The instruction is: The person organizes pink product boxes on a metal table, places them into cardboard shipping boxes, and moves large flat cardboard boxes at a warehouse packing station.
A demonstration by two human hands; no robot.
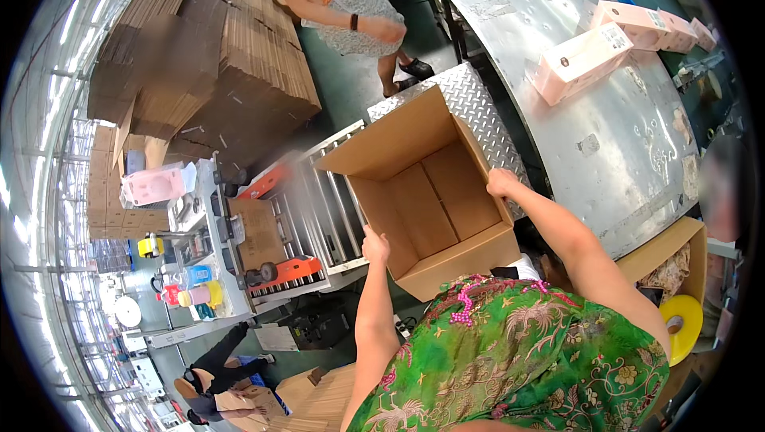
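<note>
An open cardboard box [414, 209] is in front of me, its mouth turned up toward me and its bare brown inside showing. My left hand [376, 246] grips its left edge, the fingers partly hidden by the wall. On the opposite side my right hand [502, 182] is closed round the right edge. A tall flap or wall of the box [398, 141] stands up on the far side. Behind it lies a diamond-plate metal surface [470, 101], and a roller conveyor [339, 193] adjoins on the left.
A metal table [558, 145] at the right carries several pink boxes [582, 61]. Flat cardboard stacks [263, 65] rise at the far left. Ahead stands a person [351, 17]; another person [211, 376] is at the lower left. A yellow tape roll [690, 332] lies at the right.
</note>
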